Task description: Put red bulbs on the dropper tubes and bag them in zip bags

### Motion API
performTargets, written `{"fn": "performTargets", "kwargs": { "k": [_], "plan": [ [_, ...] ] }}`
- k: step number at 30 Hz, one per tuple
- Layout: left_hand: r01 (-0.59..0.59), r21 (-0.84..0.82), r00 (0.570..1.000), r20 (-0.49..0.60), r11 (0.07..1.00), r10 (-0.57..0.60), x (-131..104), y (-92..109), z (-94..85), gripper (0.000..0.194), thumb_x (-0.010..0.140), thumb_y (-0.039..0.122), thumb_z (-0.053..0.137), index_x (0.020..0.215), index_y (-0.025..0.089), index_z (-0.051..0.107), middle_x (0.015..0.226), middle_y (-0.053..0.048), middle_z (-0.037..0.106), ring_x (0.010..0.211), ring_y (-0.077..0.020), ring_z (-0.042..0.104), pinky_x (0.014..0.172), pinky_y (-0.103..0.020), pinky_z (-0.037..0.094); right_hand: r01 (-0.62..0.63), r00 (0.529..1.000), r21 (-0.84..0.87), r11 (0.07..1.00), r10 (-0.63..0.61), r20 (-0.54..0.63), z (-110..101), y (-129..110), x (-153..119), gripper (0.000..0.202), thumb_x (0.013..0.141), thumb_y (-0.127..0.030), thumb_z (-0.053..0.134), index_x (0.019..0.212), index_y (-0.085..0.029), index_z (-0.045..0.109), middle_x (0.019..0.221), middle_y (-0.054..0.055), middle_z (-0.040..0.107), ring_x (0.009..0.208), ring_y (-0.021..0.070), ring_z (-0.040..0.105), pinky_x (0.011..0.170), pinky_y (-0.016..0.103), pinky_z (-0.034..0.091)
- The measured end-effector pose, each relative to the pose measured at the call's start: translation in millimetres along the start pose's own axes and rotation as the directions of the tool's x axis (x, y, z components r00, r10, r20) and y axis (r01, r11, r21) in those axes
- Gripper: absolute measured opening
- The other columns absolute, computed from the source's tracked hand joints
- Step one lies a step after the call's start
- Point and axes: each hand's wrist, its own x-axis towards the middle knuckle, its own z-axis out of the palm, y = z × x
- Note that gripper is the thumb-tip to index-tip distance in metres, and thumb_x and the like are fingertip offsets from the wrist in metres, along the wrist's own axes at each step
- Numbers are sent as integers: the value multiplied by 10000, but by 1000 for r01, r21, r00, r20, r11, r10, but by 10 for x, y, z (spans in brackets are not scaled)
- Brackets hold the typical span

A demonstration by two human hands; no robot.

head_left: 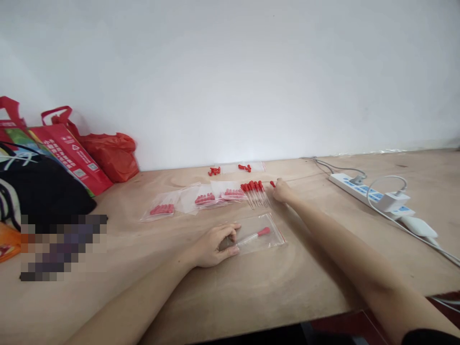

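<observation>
A clear zip bag [275, 243] with a red strip along its right end lies flat before me. Inside it is a glass dropper [264, 231] with a red rubber bulb. Curled at the bag's left end, my left hand [215, 243] grips it between thumb and fingers. Farther off, my right hand [282, 191] is closed on another dropper [272, 184], whose red bulb pokes out to the left; the rest of it is hidden. Just left of that hand, several droppers [256, 188] lie side by side in a row, bulbs pointing away from me.
Filled bags of droppers [162, 209] lie to the left. Near the wall are more red bulbs [214, 171] and a clear bag [260, 166]. A white power strip [347, 183] with plugs and cables lies at right. Red shopping bags [74, 153] and a black bag [46, 191] stand left.
</observation>
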Motion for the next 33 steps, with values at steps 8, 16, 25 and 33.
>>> {"fn": "performTargets", "kwargs": {
  "k": [8,16,25,33],
  "plan": [
    [2,21,1000,-1,1000,-2,7,-27,11,255,797,334,506,1028,228,486,1279,-57,446,1191,-199,391,974,-380,334,79,996,691,719,-39,-74,-84,380,-601,628,726,-299,457,1268,-190,160,662,-57,413,456,90,452,455,238,420],
    [48,57,999,15,997,-49,5,5,-4,421,803,371,492,1198,250,410,1285,-42,440,1209,-215,364,995,-400,315,-12,993,899,438,113,-42,46,209,-895,400,671,-321,541,986,-247,305,669,-64,426,508,91,492,503,254,480],
    [61,75,998,-1,995,-61,-4,-10,2,497,802,391,488,1256,253,340,1298,-47,420,1179,-224,396,975,-389,343,-148,922,864,482,-248,297,-11,108,-1138,396,653,-479,603,873,-185,455,515,-66,515,306,41,374,278,157,217],
    [46,79,999,-28,996,-44,-4,-7,12,494,792,377,507,1245,251,358,1279,-45,442,1171,-233,406,975,-393,345,-72,805,721,689,-387,449,-37,90,-1112,350,717,-470,552,816,-143,630,366,-73,398,324,37,334,327,166,221]
  ]
}}
